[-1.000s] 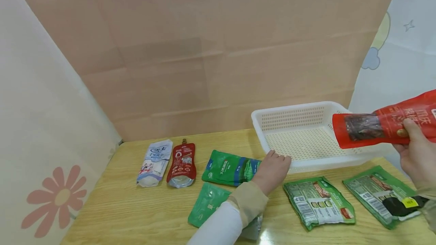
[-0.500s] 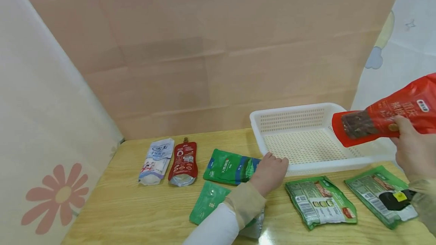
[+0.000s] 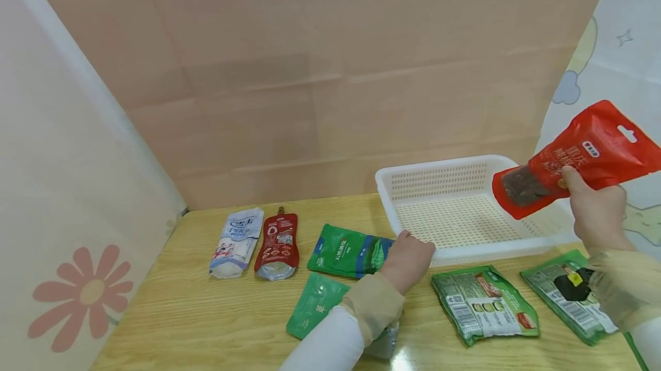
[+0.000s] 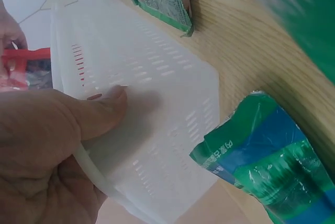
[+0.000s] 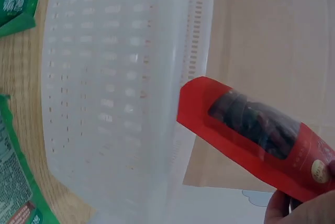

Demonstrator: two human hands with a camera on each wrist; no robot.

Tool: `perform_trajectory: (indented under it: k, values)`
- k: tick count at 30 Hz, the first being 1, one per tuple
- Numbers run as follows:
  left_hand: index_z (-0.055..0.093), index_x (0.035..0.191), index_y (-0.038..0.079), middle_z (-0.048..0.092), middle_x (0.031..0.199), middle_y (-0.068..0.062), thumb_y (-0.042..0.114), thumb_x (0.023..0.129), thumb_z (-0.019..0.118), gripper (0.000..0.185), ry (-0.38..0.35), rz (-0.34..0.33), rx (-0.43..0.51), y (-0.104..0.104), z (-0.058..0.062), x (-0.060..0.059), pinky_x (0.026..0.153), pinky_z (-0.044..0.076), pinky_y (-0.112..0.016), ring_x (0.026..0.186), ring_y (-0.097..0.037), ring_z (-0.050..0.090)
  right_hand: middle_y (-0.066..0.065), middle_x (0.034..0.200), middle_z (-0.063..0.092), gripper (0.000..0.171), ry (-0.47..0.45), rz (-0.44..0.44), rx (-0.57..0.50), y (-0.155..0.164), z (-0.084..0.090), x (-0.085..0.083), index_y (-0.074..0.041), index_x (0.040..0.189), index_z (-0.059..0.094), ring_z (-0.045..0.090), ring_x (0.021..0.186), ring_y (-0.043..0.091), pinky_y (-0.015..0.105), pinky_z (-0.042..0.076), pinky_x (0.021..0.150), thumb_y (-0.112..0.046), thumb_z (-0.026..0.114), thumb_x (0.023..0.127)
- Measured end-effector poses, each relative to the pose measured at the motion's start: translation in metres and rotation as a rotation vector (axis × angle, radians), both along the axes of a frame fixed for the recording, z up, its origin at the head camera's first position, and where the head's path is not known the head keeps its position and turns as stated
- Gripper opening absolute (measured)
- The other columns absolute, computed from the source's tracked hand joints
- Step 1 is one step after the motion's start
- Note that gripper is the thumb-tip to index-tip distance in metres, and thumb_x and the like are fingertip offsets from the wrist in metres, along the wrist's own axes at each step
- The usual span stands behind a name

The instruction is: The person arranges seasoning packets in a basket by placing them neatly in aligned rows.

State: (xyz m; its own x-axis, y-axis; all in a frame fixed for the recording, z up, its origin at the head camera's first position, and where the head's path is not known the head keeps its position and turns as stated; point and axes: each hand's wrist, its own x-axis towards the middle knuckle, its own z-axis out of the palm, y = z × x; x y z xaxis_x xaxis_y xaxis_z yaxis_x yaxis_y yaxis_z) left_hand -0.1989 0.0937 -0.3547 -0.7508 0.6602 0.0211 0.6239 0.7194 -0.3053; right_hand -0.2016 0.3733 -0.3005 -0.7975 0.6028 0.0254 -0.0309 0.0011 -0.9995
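A white perforated basket (image 3: pixel 439 167) stands at the back right of the wooden table. My left hand (image 3: pixel 408 259) grips its front left corner; in the left wrist view the thumb (image 4: pixel 104 111) presses on the basket wall (image 4: pixel 167 93) with the rim in the palm. My right hand (image 3: pixel 594 210) holds a red snack packet (image 3: pixel 573 159) with a clear window, tilted, its lower end over the basket's right side. The right wrist view shows the red packet (image 5: pixel 251 130) in the air above the basket (image 5: pixel 115 103), with my fingers (image 5: pixel 303 208) pinching its far end.
On the table lie a white pouch (image 3: pixel 234 242), a red spout pouch (image 3: pixel 277 243), a green and blue packet (image 3: pixel 348 250), a green packet (image 3: pixel 312 305) partly under my left forearm, and two green packets (image 3: pixel 482 305) (image 3: pixel 568 296) in front of the basket. A pink backdrop rises behind.
My right hand has moved left and up and tilted the red packet, so that its window end points down over the basket. The left hand has stayed on the basket corner.
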Motion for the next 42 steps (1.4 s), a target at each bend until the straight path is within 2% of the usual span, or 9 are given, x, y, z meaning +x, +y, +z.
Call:
perform_trajectory:
  k: [8, 16, 23, 25, 28, 31, 34, 38, 42]
  values:
    - [0.064, 0.099, 0.032, 0.07, 0.082, 0.016, 0.022, 0.096, 0.058, 0.012, -0.026, -0.001, -0.035, -0.003, 0.003, -0.002, 0.092, 0.038, -0.016, 0.073, -0.002, 0.063, -0.014, 0.158, 0.025, 0.071, -0.222, 0.043, 0.316, 0.009, -0.011, -0.008, -0.031, 0.152, 0.017, 0.036, 0.116, 0.006, 0.054, 0.023, 0.117, -0.053, 0.049, 0.092]
    - [0.063, 0.1, 0.033, 0.071, 0.085, 0.017, 0.022, 0.096, 0.058, 0.012, -0.059, 0.021, -0.053, -0.002, 0.002, -0.002, 0.09, 0.038, -0.016, 0.077, -0.001, 0.063, -0.003, 0.158, 0.029, 0.072, -0.263, 0.035, 0.431, 0.009, -0.024, -0.017, -0.022, 0.152, 0.018, 0.04, 0.112, 0.014, 0.058, 0.029, 0.112, -0.051, 0.047, 0.094]
    - [0.064, 0.103, 0.036, 0.071, 0.093, 0.019, 0.023, 0.095, 0.058, 0.016, -0.12, 0.068, -0.052, 0.004, 0.004, -0.003, 0.094, 0.035, -0.017, 0.084, 0.0, 0.064, -0.025, 0.114, 0.048, 0.048, -0.261, 0.034, 0.432, 0.011, -0.031, -0.021, -0.026, 0.136, 0.035, 0.037, 0.082, -0.008, 0.046, 0.042, 0.105, -0.04, 0.051, 0.093]
    - [0.064, 0.103, 0.037, 0.071, 0.092, 0.019, 0.024, 0.096, 0.057, 0.016, -0.115, 0.072, -0.059, 0.006, 0.004, -0.003, 0.092, 0.034, -0.016, 0.082, 0.001, 0.064, -0.03, 0.1, 0.044, 0.047, -0.261, 0.041, 0.445, 0.012, -0.032, -0.022, -0.019, 0.135, 0.038, 0.038, 0.079, -0.007, 0.033, 0.048, 0.09, -0.037, 0.05, 0.093]
    - [0.065, 0.1, 0.037, 0.071, 0.087, 0.019, 0.025, 0.096, 0.057, 0.015, -0.102, 0.074, -0.057, 0.007, 0.004, -0.003, 0.091, 0.034, -0.016, 0.078, 0.001, 0.063, -0.029, 0.094, 0.042, 0.058, -0.275, 0.051, 0.462, 0.013, -0.034, -0.025, -0.004, 0.14, 0.036, 0.039, 0.077, -0.005, 0.02, 0.04, 0.069, -0.035, 0.049, 0.093]
    - [0.066, 0.097, 0.037, 0.071, 0.083, 0.018, 0.026, 0.096, 0.057, 0.014, -0.093, 0.078, -0.051, 0.008, 0.003, -0.002, 0.093, 0.035, -0.017, 0.074, 0.0, 0.063, -0.029, 0.09, 0.04, 0.068, -0.3, 0.057, 0.459, 0.015, -0.036, -0.026, 0.005, 0.144, 0.029, 0.038, 0.076, -0.002, 0.019, 0.036, 0.064, -0.036, 0.048, 0.093]
    - [0.065, 0.097, 0.037, 0.07, 0.079, 0.017, 0.027, 0.096, 0.056, 0.014, -0.088, 0.083, -0.059, 0.008, 0.002, -0.002, 0.093, 0.035, -0.017, 0.071, -0.001, 0.061, -0.028, 0.089, 0.041, 0.069, -0.313, 0.063, 0.458, 0.018, -0.038, -0.029, 0.006, 0.144, 0.028, 0.038, 0.076, -0.003, 0.02, 0.036, 0.066, -0.037, 0.048, 0.094]
    - [0.064, 0.098, 0.038, 0.069, 0.077, 0.017, 0.027, 0.097, 0.055, 0.014, -0.093, 0.086, -0.068, 0.008, 0.002, -0.003, 0.094, 0.034, -0.016, 0.071, -0.001, 0.061, -0.002, 0.123, 0.053, 0.071, -0.348, 0.067, 0.464, 0.019, -0.038, -0.034, 0.003, 0.148, 0.024, 0.037, 0.08, -0.002, 0.04, 0.048, 0.091, -0.039, 0.046, 0.095]
    - [0.064, 0.099, 0.037, 0.07, 0.078, 0.016, 0.026, 0.097, 0.055, 0.015, -0.106, 0.086, -0.057, 0.008, 0.001, -0.004, 0.1, 0.034, -0.018, 0.073, -0.002, 0.063, 0.017, 0.15, 0.032, 0.073, -0.376, 0.077, 0.447, 0.015, -0.038, -0.036, 0.001, 0.15, 0.018, 0.044, 0.098, 0.019, 0.059, 0.033, 0.108, -0.04, 0.044, 0.096]
